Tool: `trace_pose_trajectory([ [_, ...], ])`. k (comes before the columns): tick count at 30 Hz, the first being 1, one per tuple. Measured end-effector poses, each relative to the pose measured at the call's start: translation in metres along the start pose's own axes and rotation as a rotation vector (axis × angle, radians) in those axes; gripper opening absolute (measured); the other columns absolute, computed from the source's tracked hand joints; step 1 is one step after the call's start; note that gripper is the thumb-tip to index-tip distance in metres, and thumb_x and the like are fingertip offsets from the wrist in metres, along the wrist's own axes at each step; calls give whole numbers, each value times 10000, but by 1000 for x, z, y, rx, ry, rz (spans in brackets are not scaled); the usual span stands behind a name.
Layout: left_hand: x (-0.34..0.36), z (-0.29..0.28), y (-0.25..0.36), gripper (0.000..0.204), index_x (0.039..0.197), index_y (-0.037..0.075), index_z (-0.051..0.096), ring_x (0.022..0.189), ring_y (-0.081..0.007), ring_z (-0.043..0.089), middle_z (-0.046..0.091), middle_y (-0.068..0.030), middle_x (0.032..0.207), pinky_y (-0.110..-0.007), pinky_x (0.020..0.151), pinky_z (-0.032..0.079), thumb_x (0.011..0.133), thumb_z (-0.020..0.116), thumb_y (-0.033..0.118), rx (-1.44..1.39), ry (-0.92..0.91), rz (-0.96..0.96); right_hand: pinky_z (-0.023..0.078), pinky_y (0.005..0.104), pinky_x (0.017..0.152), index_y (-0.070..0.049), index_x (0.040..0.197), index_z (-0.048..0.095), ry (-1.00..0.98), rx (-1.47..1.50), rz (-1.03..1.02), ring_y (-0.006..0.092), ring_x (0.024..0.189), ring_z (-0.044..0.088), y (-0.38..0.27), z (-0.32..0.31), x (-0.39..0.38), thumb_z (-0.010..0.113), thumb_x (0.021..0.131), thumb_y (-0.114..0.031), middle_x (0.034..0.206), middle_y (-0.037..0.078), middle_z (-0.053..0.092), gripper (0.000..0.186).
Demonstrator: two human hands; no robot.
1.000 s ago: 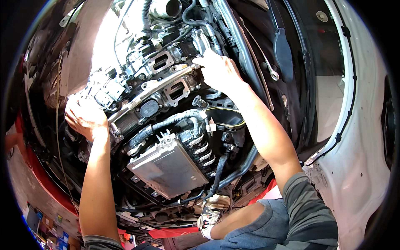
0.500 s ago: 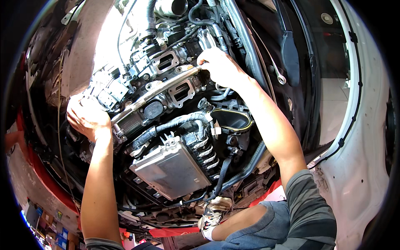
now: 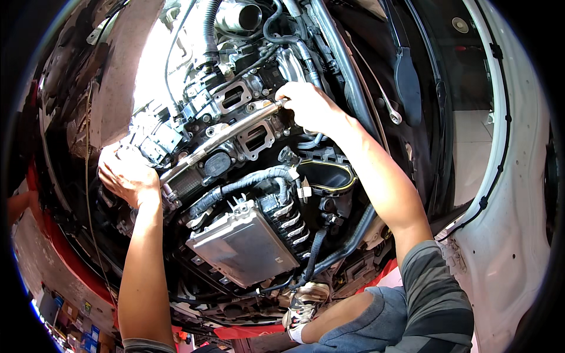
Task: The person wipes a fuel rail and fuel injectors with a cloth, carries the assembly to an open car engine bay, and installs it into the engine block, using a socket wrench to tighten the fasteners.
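My right hand (image 3: pixel 312 110) pinches the upper right end of a silver metal rail (image 3: pixel 232 127), which lies diagonally across the engine between two port openings (image 3: pixel 256 138). My left hand (image 3: pixel 128 172) is curled over the engine's left side, by a bright metal-and-plastic assembly (image 3: pixel 159 138) at the rail's lower end; what its fingertips grip is hidden. Below lie a black corrugated hose (image 3: pixel 259 175), a silver rectangular housing (image 3: pixel 238 244) and a black duct opening with a yellow rim (image 3: pixel 322 173).
A wrench (image 3: pixel 393 115) rests on black trim beside the windscreen. A white fender (image 3: pixel 500 265) fills the right. My knee (image 3: pixel 347 317) and a shoe (image 3: pixel 303 303) are low in view. A skin-coloured shape at the far left may be someone's arm. Boxes (image 3: pixel 88 335) sit at lower left.
The whole view has shifted slightly down and to the right. Both hands remain at the rail's two ends, the fingers of my right hand moving only slightly.
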State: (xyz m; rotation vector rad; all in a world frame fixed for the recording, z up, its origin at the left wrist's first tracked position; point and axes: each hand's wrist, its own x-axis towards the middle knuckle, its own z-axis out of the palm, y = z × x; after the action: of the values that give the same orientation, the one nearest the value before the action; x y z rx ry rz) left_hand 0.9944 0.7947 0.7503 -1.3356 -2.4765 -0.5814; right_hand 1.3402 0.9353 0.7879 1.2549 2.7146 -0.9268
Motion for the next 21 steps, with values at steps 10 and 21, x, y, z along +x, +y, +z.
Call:
trace_pose_trajectory([
  [10,-2,-2,-3,246,1122,84,539,1114,-321,478,536,-108,1151,-438,960,357,926,501,227,-12,-11,20,404,397,965,16,1138,536,133,-31,-83,286,1071,541,-23,-10,1,647,720,19,953,111,646,432],
  [21,-1,-6,-2,265,1134,75,529,1121,-324,478,537,-115,1159,-435,978,350,917,506,225,-3,-16,18,424,359,941,-34,1020,632,56,-132,-114,279,1043,522,-8,-1,4,593,787,36,1033,124,592,247],
])
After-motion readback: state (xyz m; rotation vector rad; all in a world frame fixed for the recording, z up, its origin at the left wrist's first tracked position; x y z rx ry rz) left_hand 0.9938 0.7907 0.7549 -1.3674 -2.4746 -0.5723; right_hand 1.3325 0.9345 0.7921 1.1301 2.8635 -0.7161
